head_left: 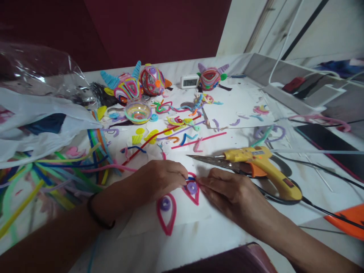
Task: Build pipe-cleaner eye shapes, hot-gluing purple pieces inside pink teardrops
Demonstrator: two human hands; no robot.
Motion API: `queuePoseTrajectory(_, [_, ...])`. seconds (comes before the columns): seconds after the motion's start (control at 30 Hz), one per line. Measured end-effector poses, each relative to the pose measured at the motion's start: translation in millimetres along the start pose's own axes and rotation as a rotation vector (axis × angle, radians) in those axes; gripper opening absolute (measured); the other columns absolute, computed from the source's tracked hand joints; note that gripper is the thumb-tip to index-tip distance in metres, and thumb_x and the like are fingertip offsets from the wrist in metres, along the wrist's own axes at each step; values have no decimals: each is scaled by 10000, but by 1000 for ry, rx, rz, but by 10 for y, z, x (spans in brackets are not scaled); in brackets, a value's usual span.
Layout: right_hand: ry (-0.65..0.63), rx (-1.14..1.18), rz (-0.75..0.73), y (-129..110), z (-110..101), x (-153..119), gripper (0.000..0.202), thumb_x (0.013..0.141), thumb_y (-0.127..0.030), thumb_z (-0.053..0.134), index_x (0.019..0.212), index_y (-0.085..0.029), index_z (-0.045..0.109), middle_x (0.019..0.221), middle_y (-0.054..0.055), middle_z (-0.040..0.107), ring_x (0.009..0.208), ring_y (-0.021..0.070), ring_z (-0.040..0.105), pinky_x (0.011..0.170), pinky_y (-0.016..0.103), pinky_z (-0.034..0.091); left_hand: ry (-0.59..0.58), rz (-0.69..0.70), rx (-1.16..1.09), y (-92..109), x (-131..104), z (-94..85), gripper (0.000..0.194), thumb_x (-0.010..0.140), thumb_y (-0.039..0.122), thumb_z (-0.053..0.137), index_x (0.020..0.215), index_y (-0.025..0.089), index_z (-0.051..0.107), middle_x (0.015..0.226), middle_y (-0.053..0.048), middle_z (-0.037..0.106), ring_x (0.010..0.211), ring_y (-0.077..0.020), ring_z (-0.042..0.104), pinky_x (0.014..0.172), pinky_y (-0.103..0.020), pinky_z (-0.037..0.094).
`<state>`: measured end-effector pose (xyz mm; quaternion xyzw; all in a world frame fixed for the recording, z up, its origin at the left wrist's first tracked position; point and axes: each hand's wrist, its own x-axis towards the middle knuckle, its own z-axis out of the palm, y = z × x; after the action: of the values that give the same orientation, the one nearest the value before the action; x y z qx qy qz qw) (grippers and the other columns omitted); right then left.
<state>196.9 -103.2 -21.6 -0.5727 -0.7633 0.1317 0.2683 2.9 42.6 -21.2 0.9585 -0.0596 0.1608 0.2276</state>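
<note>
Both hands are in close: the left hand pinches the upper-left edge of the upper pink teardrop, fingertips of the right hand pressed to its right edge! Inside it, 1 purple coil under a strip of blue. Just below and to the left, 1 more pink teardrop lies on white paper. Beyond the right hand, a yellow glue gun rests across scissors on the desk.
</note>
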Motion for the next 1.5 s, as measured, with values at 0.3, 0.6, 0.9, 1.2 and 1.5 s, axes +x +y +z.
queuePoseTrajectory(0.3, [-68, -15, 37, -43, -59, 206, 209, 934, -159, 486, 878, -149, 687, 780, 44, 611, 684, 163, 597, 604, 292, 423, -21, -34, -67, -9, -1, 21, 332, 1016, 175, 348, 935, 118, 665, 983, -88, 698, 959, -138, 661, 859, -202, 537])
queuePoseTrajectory(0.6, [-111, -40, 101, -71, -24, 277, 171, 897, -136, 528, 768, -142, 640, 741, 31, 588, 650, 146, 558, 596, 279, 385, -34, -63, -110, -2, -5, 10, 305, 1003, 158, 380, 912, 123, 669, 996, -90, 689, 965, -146, 646, 855, -233, 546])
queuePoseTrajectory(0.9, [-102, -65, 131, -67, 20, 285, 166, 898, -171, 511, 751, -156, 587, 713, 21, 570, 608, 142, 528, 572, 283, 347, 4, -65, -105, 0, 2, 13, 238, 993, 151, 421, 920, 132, 646, 970, -80, 680, 917, -134, 640, 823, -205, 526])
queuePoseTrajectory(1.2, [-112, -82, 159, -75, 25, 254, 168, 896, -191, 496, 746, -168, 567, 698, 17, 559, 595, 139, 515, 564, 283, 316, -20, -157, -128, 28, -3, -4, 187, 981, 152, 444, 942, 134, 626, 975, -70, 675, 924, -156, 641, 849, -241, 502])
queuePoseTrajectory(1.5, [-140, -33, 151, -105, -23, 226, 194, 919, -202, 479, 766, -165, 593, 721, 22, 565, 610, 138, 521, 576, 289, 339, 18, -153, -135, 17, -6, 29, 184, 978, 171, 456, 927, 140, 631, 951, -59, 685, 908, -150, 647, 844, -233, 494])
